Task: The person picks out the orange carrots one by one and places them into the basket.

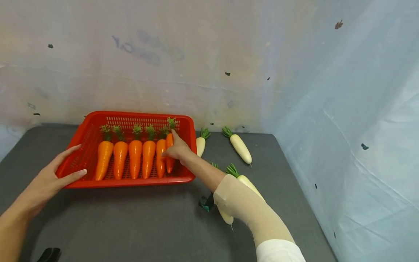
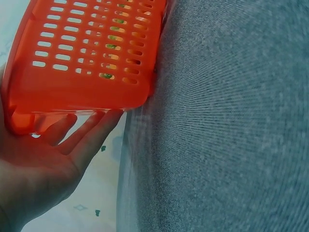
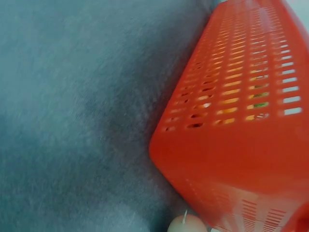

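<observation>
A red plastic basket (image 1: pixel 131 184) with slotted walls rests on the dark table, holding a row of several orange carrots (image 1: pixel 120 160) with leafy green tops. At its left end my left hand (image 1: pixel 47 182) grips the rim, thumb over the front corner. The left wrist view shows its fingers along the outside of the basket wall (image 2: pixel 87 92). My right hand (image 1: pixel 179 147) reaches over the basket's right side and pinches the rightmost carrot (image 1: pixel 169 165), partly covering it. In the right wrist view the basket's outer wall (image 3: pixel 217 154) hides that hand's fingers.
To the right of the basket lie several white radishes (image 1: pixel 240 148) with green stalks, some partly hidden by my right arm. A small dark item (image 1: pixel 205 203) is beside that forearm. Something black (image 1: pixel 50 254) shows at the bottom left. Pale sheeting hangs behind the table (image 1: pixel 137 222).
</observation>
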Motion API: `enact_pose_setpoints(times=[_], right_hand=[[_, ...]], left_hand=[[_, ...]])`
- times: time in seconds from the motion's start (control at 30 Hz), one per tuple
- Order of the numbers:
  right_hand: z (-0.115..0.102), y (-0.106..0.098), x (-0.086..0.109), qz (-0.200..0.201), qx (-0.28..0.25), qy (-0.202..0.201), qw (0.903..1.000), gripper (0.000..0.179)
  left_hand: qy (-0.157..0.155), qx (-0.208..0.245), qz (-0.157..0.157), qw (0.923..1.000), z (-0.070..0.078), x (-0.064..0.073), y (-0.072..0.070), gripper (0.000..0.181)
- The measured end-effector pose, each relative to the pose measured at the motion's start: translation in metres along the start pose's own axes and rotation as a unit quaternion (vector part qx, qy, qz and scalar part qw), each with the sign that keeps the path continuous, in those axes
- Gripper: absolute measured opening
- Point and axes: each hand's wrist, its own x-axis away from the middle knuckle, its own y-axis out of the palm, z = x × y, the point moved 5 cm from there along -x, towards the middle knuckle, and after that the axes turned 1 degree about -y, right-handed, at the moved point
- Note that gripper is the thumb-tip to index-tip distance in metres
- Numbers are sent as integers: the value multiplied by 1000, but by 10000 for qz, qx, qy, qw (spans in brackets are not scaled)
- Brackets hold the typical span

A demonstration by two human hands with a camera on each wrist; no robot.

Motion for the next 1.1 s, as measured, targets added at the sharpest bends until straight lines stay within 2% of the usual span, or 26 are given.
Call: enact_pose_setpoints(times=[0.1, 0.23, 0.4, 0.5, 0.63, 0.8, 0.9, 1.1], right_hand=[[0, 1, 0, -222, -877, 103, 9958, 101], [0, -4, 6, -268, -1573, 286, 9868, 98], [-4, -16, 16, -324, -1748, 216, 9838, 91], [-7, -23, 21, -467, -1936, 48, 9800, 88], [-8, -35, 28, -761, -2477, -178, 9657, 81], [-9, -52, 38, -1109, -2830, -426, 9517, 72], [-9, -63, 43, -1206, -2968, -603, 9454, 69], [0, -83, 49, -1287, -3192, -904, 9345, 63]], left_hand=[[-35, 69, -2, 10000, 0, 0, 0, 83], [18, 120, -34, 9999, 3, 1, 1, 82], [82, 200, -19, 9998, 4, 1, 0, 82], [103, 36, 85, 9999, 2, 1, -1, 82], [166, -188, 413, 9988, 1, 3, -4, 79], [204, -229, 830, 9961, 1, 8, -8, 79], [225, -194, 944, 9951, 0, 11, -9, 80], [465, -34, 1001, 9939, -2, 19, -17, 81]])
